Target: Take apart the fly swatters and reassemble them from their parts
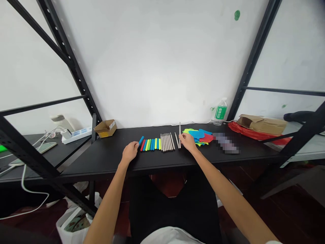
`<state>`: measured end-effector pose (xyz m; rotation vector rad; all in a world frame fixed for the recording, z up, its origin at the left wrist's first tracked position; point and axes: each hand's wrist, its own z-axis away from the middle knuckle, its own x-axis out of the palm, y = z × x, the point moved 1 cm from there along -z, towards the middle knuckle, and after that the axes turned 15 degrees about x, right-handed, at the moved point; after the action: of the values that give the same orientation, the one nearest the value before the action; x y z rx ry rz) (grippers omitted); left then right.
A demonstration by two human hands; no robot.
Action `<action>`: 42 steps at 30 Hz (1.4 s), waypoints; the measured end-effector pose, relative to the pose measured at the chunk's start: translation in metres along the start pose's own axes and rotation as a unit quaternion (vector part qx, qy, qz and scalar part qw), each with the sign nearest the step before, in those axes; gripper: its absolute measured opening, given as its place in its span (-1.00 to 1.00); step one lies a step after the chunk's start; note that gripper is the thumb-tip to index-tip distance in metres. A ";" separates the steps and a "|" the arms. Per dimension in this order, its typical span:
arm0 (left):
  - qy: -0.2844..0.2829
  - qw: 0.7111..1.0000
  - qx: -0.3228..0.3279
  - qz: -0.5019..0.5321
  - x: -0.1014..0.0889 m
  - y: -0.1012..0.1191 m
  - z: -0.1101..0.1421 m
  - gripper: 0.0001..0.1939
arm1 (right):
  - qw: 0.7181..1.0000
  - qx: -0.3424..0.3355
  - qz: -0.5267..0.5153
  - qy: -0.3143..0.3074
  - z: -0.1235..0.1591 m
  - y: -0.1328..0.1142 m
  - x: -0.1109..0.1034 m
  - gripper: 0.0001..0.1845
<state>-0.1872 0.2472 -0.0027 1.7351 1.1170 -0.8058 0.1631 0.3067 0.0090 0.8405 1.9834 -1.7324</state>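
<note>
Pinched in my left hand [130, 151] is a short blue stick [141, 140], just left of a row of coloured sticks [150, 144] in red, blue, yellow and green. My right hand [188, 141] has its fingers closed on a thin silver rod [180, 130] held nearly upright. Left of that hand lies a single silver rod [176, 139], slightly tilted, and beyond it several grey rods [167, 142] side by side. Flat blue, red and yellow-green pieces [196, 134] lie in an overlapping pile right behind my right hand.
On the black table [106, 159] stands a small open cardboard box [105, 128] at left. A water bottle [220, 112] is at the back right. Black metal posts [73, 64] frame both sides. Further right lies brown packaging [264, 124] on red material; a power strip [77, 134] is far left.
</note>
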 end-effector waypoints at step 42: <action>0.015 0.931 0.182 0.317 0.021 0.120 0.046 -0.79 | 0.824 0.109 -0.537 -0.146 0.063 0.031 -0.040 -0.71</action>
<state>-0.0704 0.1886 0.0013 2.2464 0.3691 -0.5928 0.2074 0.2393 -0.0001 -0.6799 2.1808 -2.4543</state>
